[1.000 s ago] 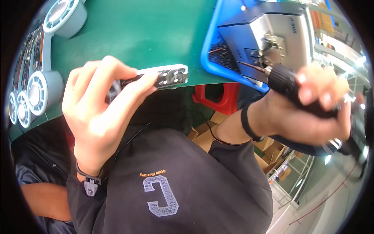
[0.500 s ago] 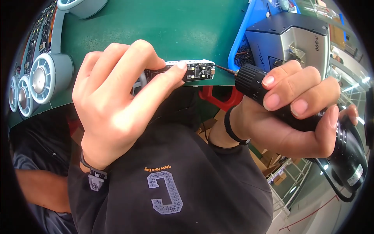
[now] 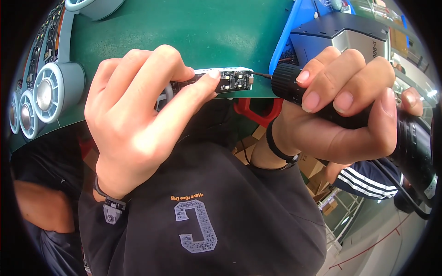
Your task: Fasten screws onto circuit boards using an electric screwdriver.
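Fan-like units (image 3: pixel 48 94) sit left on the counter (image 3: pixel 184 27), bin (image 3: pixel 286 36) and machine (image 3: pixel 343 28) off to the right. There's a circuit board (image 3: pixel 235 80) in the left hand (image 3: pixel 133 115), screwdriver (image 3: pixel 286 82) just right of it.

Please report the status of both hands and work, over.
Left hand pinching circuit board. Right hand gripping black screwdriver, bit at board's right end, contact unclear. Blue bin beyond, not between them.

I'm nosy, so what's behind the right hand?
A grey machine shows above the right hand, and striped clothing below. The hand covers the machine's lower part, so I can't see that.
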A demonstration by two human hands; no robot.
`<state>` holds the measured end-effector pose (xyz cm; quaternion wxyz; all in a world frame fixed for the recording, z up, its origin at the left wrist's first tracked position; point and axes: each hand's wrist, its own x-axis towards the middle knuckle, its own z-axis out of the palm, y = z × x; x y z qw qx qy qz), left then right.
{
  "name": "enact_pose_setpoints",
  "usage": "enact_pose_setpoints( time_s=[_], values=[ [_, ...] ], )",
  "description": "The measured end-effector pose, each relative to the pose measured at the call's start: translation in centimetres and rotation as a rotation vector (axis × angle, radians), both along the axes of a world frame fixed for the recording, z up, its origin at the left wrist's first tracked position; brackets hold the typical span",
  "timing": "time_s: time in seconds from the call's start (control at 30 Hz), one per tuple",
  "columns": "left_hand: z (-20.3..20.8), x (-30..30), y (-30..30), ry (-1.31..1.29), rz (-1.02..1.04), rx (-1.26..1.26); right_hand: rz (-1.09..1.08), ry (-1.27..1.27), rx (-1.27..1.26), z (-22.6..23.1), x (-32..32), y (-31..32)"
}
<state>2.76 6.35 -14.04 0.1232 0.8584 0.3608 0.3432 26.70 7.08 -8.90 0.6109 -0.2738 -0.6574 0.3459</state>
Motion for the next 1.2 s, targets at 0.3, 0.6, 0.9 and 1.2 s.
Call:
enact_pose_setpoints(
  time_s=[0.3, 0.6, 0.9, 1.2],
  values=[
    [1.4, 1.3, 1.2, 0.011, -0.022, -0.030, -0.225, 0.271, 0.089, -0.6, -2.6, -0.4],
    [2.5, 3.7, 1.4, 0.080, 0.023, -0.018, -0.717, 0.172, 0.222, 5.6, 10.8, -1.6],
    [2.7, 4.4, 0.7, 0.070, 0.041, 0.001, -0.650, -0.051, 0.050, 6.0, 10.9, 0.1],
    [1.3, 2.0, 0.6, 0.034, 0.017, -0.078, -0.273, 0.088, -0.018, 5.0, 1.5, -4.2]
  ],
)
